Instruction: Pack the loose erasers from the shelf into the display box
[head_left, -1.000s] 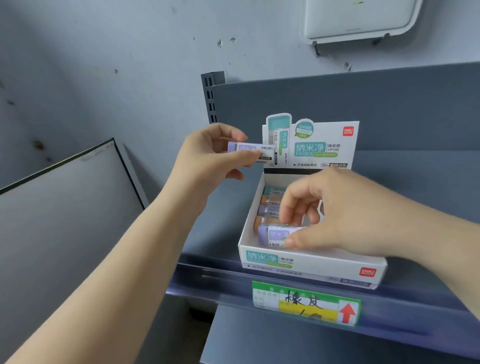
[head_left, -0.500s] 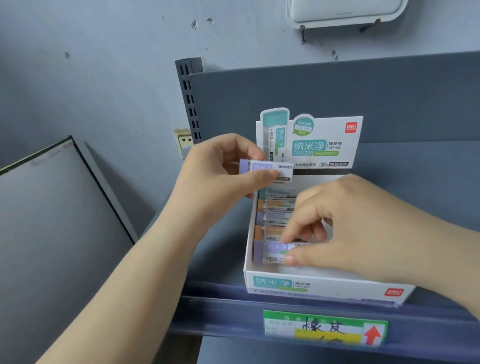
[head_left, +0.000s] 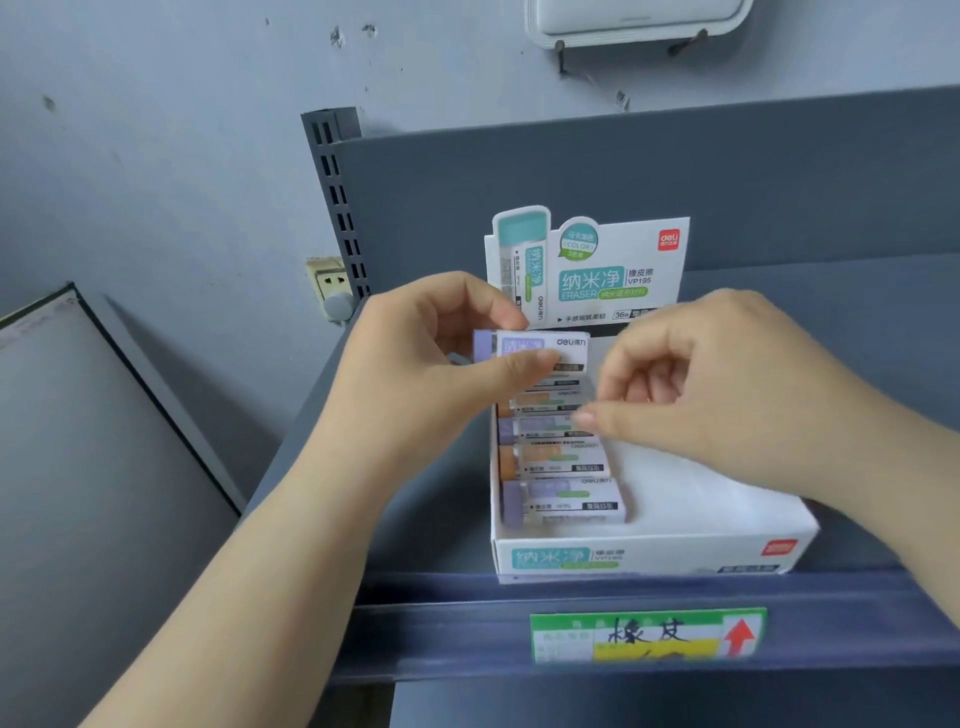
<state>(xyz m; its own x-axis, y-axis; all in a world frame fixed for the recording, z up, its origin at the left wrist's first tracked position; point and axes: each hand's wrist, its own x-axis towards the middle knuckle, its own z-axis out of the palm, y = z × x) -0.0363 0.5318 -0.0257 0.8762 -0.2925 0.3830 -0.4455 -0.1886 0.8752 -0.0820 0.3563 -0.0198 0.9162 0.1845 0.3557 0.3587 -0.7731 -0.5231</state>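
A white display box (head_left: 644, 558) stands on the grey shelf (head_left: 857, 322), its printed back flap upright. Several erasers lie in a row along its left side, the nearest a purple eraser (head_left: 563, 501), with an orange eraser (head_left: 553, 460) behind it. My left hand (head_left: 431, 374) pinches another purple eraser (head_left: 530, 345) between thumb and fingers, held above the back of the box. My right hand (head_left: 711, 384) hovers over the middle of the box with fingers curled and holds nothing; its fingertips are just right of the eraser in my left hand.
A price label (head_left: 647, 634) with a red arrow sits on the shelf's front rail. A slotted upright (head_left: 337, 202) and a wall socket (head_left: 330, 283) are at the shelf's left. A dark-edged panel (head_left: 93, 467) leans lower left. A white tray (head_left: 639, 21) hangs on the wall above.
My right hand has let go of the nearest purple eraser, left lying in the box's front row, and has risen toward the eraser in my left hand. My left hand has lowered slightly toward the box.
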